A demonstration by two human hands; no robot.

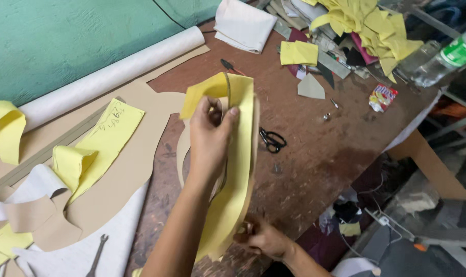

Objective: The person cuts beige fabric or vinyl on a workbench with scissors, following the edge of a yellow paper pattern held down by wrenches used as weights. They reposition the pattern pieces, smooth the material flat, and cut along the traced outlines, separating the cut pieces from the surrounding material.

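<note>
Above the wooden worktable [315, 154], both hands hold a long yellow fabric piece [238, 169] upright, stacked with a tan pattern layer whose edge shows along its right side. Left hand [210, 138]: fingers and thumb closed together, pinching the upper part of the yellow piece; fingertips lie against its face just below the curved top edge. Right hand [263, 238]: closed on the lower end of the same piece, near the table edge; the exact finger contact is partly hidden by the fabric. Just right of the upper grip, black-handled scissors [271, 139] lie flat on the wood, apart from the fabric. Left of the grips, a large tan paper pattern [125, 174] lies on the table with a yellow strip [97, 146] resting on it, one end curled. Beyond the upper grip, a white roll [115, 69] runs along a green wall. Far right of the grips, a heap of yellow scraps [366, 25] and a clear plastic bottle [440, 59]. Below the left forearm, a metal wrench [97, 256] on white material.
</note>
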